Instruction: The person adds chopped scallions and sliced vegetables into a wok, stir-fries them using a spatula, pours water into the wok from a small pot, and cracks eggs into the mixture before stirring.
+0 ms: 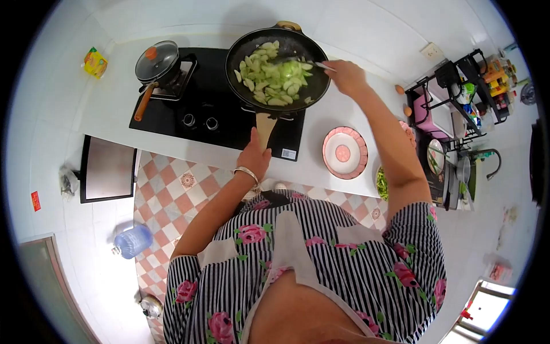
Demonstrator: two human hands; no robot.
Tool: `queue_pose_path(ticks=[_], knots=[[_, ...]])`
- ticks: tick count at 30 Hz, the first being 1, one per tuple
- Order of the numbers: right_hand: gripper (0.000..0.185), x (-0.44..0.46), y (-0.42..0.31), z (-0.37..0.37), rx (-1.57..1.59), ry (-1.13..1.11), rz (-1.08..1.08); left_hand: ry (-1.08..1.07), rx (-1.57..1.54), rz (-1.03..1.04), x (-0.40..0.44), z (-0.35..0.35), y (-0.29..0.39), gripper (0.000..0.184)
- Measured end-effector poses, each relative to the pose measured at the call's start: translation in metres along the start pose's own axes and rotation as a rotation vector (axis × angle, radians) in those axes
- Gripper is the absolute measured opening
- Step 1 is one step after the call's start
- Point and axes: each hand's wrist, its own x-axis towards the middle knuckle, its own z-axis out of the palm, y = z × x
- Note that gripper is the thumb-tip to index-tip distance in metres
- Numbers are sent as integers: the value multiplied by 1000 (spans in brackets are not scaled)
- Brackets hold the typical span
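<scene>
A large dark wok (314,92) rests over the right side of the black stove (166,123), with sliced pale green vegetables (269,74) spread inside. My left hand (254,156) is wrapped round the wok's light wooden handle (265,127). At the wok's right rim, my right hand (346,78) grips the metal handle of a utensil (324,66), whose far end lies among the slices and is hard to make out. Right of the stove, below my right hand, sits a pink-rimmed plate (344,153) with nothing on it.
A lidded pan (157,67) with a wooden handle sits on the left burner. Two eggs (400,89) lie near the black rack (452,92) at right. A bowl of chopped greens (382,182) is partly behind my right arm. A yellow packet (95,62) is at far left.
</scene>
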Motion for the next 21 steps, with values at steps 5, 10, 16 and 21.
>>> queue_pose_path(ticks=[5,10,16,21], knots=[[22,-45,31,-103,-81,-30,-105,12,29,-4,-1,-1,2,77],[21,-39,32,-135,-57,-252,-165,4,23,-2,-2,-2,2,77],[22,-9,-6,-38,99,-65,-186,22,9,16,1,1,-1,77],[27,8,2,-37,23,-10,46,27,34,1,-1,1,2,76]])
